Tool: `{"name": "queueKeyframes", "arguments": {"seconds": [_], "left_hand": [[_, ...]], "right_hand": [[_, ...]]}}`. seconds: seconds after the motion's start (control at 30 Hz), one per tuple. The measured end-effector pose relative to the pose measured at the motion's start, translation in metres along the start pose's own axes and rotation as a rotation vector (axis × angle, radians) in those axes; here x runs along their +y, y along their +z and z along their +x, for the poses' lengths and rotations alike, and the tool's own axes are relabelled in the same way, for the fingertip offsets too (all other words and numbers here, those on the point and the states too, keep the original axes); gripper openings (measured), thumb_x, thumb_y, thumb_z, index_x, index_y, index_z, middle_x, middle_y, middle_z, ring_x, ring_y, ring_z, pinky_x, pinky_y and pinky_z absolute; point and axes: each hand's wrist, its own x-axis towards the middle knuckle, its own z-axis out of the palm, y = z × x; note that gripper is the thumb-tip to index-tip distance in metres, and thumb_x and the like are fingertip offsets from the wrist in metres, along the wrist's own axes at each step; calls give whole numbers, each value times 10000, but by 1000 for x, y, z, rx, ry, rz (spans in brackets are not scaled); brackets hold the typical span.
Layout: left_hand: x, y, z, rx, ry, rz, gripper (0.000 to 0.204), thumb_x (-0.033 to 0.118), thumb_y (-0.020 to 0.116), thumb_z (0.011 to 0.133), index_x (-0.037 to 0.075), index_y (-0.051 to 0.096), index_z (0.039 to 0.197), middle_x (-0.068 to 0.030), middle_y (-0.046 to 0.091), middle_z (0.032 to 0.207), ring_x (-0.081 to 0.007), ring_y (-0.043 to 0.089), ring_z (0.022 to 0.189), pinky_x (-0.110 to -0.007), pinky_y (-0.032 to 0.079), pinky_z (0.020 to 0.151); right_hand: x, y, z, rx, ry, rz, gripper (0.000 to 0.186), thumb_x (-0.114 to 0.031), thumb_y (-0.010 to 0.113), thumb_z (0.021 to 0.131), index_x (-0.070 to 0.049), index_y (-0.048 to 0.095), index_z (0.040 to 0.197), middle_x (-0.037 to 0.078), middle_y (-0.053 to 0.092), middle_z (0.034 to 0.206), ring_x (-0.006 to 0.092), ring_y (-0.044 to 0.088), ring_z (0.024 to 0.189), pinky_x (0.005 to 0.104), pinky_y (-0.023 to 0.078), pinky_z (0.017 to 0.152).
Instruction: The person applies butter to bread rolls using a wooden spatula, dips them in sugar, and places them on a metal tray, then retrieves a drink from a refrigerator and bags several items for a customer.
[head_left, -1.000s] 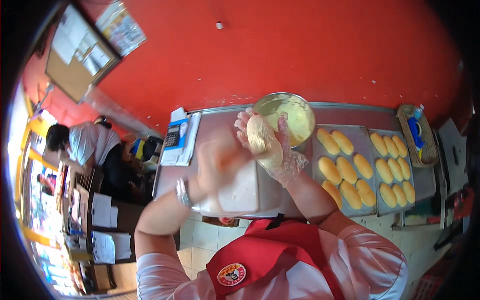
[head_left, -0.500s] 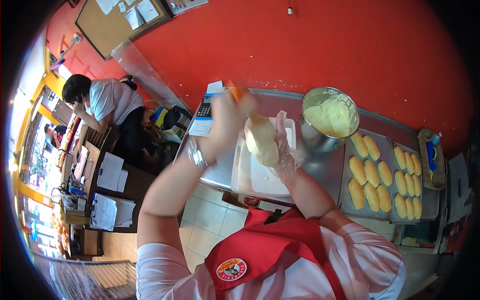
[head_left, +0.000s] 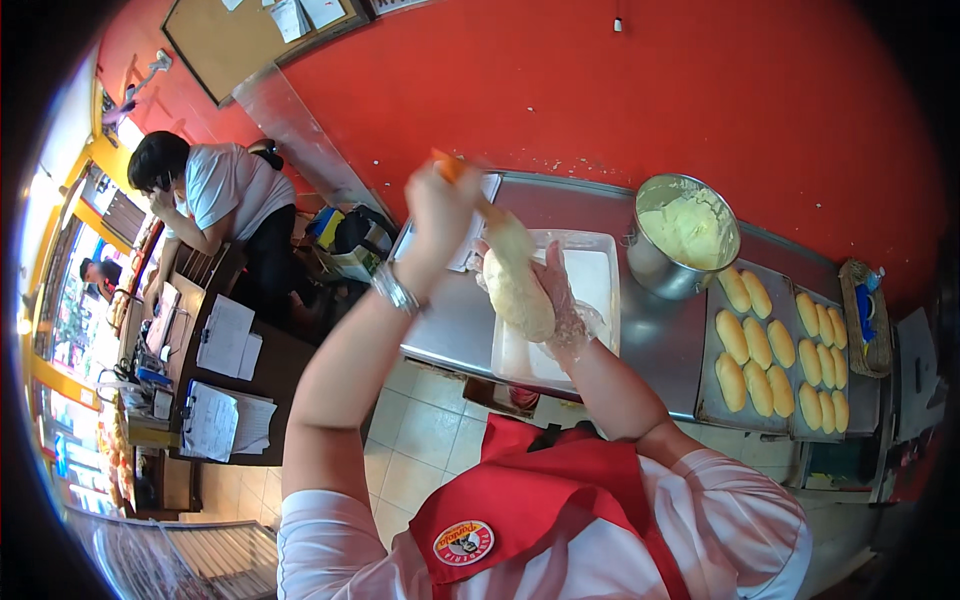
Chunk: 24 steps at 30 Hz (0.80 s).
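Note:
My left hand (head_left: 441,214), with a metal band at its wrist, grips an orange-handled spatula (head_left: 448,165). The spatula's pale, cream-coated end is against the top of an oblong bread roll (head_left: 519,305). That roll rests in my right hand (head_left: 559,298), which wears a clear plastic glove smeared with cream and curls round it. Beneath them a white rectangular tray (head_left: 598,260) lies on the steel table (head_left: 445,328). Right of that stands a steel bucket (head_left: 650,272) holding pale yellow cream (head_left: 683,225).
Metal trays of rolls (head_left: 757,360) fill the table's right side, beside a wicker basket (head_left: 864,340). Papers lie at the table's left end, partly hidden. A co-worker (head_left: 222,195) leans on a dark counter with clipboards (head_left: 226,337) at left. A red wall (head_left: 720,90) backs the table.
My view has shifted, showing more of the white tray and co-worker. My left hand and spatula have moved up relative to the roll, then slightly down. The roll stays in my right hand.

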Motion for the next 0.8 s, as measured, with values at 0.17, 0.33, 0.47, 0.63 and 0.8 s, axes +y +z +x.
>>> {"name": "queueKeyframes", "arguments": {"seconds": [0.17, 0.33, 0.47, 0.63, 0.8], "left_hand": [[-31, -4, -47, 107, 193, 5, 160, 96, 645, 871, 38, 599, 729, -46, 591, 661, -123, 571, 582, -284, 448, 499], [21, -4, -165, -354, 739, 665, 107, 172, 654, 717, 95, 580, 710, -86, 545, 600, -246, 569, 528, -313, 498, 520], [-43, -25, -56, 220, -152, -358, 264, 157, 654, 866, 58, 561, 640, 9, 537, 567, -91, 506, 493, -263, 393, 459], [-66, -34, -24, 433, 5, -214, 198, 144, 628, 876, 51, 554, 718, -5, 535, 596, -122, 500, 487, -286, 395, 450], [28, -1, -175, -203, 1030, 164, 61, 109, 620, 717, 156, 625, 756, -41, 575, 684, -179, 594, 592, -318, 477, 509]], "right_hand": [[4, 0, 5, 168, -165, 58, 842, -697, 437, 873, -30, 419, 1386, 154, 535, 1317, 323, 540, 1193, 451, 393, 1077], [3, -4, 13, 82, -140, 176, 737, -585, 503, 909, -68, 386, 1421, 110, 477, 1403, 298, 495, 1258, 470, 339, 1114], [12, 42, 11, 136, -17, 230, 732, -582, 490, 917, -63, 384, 1422, 117, 436, 1439, 281, 451, 1302, 475, 324, 1126], [16, 26, 14, 97, 38, 185, 787, -626, 401, 927, -42, 331, 1450, 180, 375, 1473, 343, 418, 1314, 475, 330, 1109], [9, 4, 27, 169, -58, 201, 819, -671, 461, 880, -18, 440, 1375, 193, 494, 1370, 334, 538, 1176, 507, 433, 1012]]}}
